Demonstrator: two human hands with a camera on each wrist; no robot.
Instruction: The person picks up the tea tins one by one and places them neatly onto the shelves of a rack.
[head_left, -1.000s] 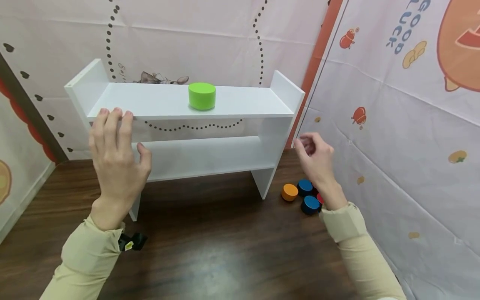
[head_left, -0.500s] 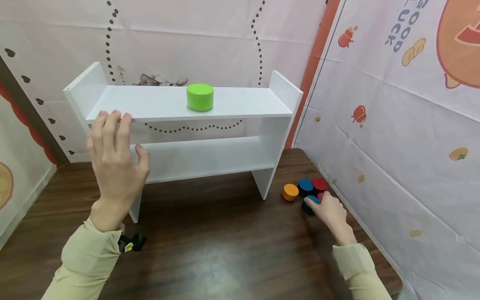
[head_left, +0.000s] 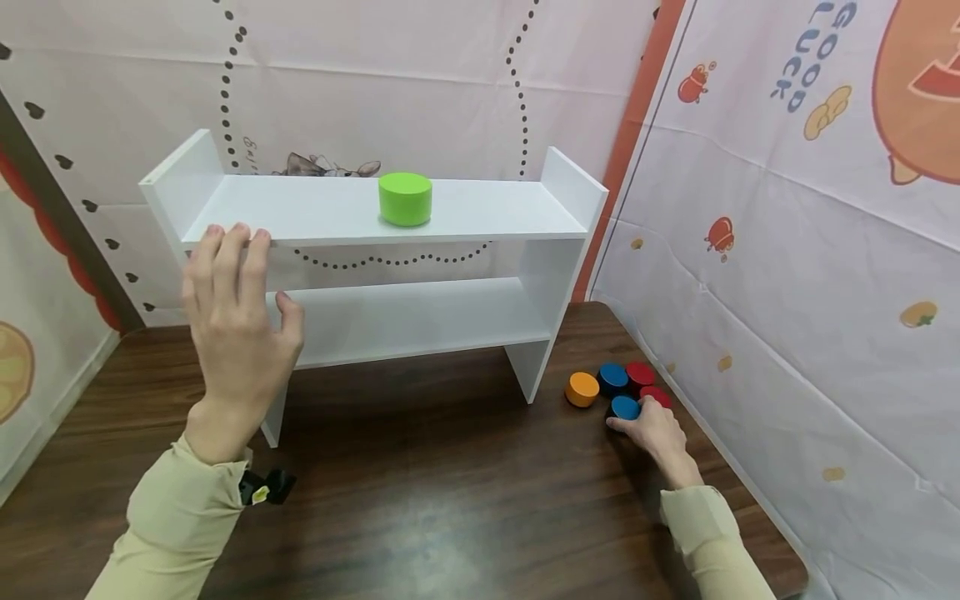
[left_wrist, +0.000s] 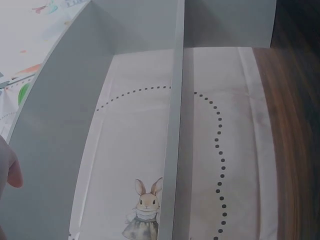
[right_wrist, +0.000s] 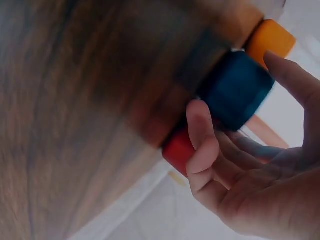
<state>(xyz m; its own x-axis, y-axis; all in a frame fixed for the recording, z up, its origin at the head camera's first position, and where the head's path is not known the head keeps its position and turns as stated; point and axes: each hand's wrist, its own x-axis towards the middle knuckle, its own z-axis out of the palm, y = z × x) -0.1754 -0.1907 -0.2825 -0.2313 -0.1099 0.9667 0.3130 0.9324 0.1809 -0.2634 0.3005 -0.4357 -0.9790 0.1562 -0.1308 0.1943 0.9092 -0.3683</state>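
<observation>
Head view: the near blue cylinder [head_left: 625, 407], squat, upright, is on the tabletop [head_left: 420, 500], right of the white shelf unit [head_left: 420, 321]; the right hand [head_left: 656, 432], clearly nearer, has its fingers curled round it, thumb at near left, how firmly I can't tell; red cylinders [head_left: 641, 373] crowd beyond those fingers, another blue cylinder [head_left: 612, 377] behind, an orange cylinder [head_left: 582, 389] leftward; the left hand [head_left: 238, 342], fingers extended, is by the unit's upper front edge.

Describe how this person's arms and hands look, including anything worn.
The left hand and right hand are bare, without gloves. The left sleeve and right sleeve are long, pale yellow-beige, with wide, folded-looking cuffs. A small black item with a yellow-green mark sits at the left cuff; its exact kind is unclear.
</observation>
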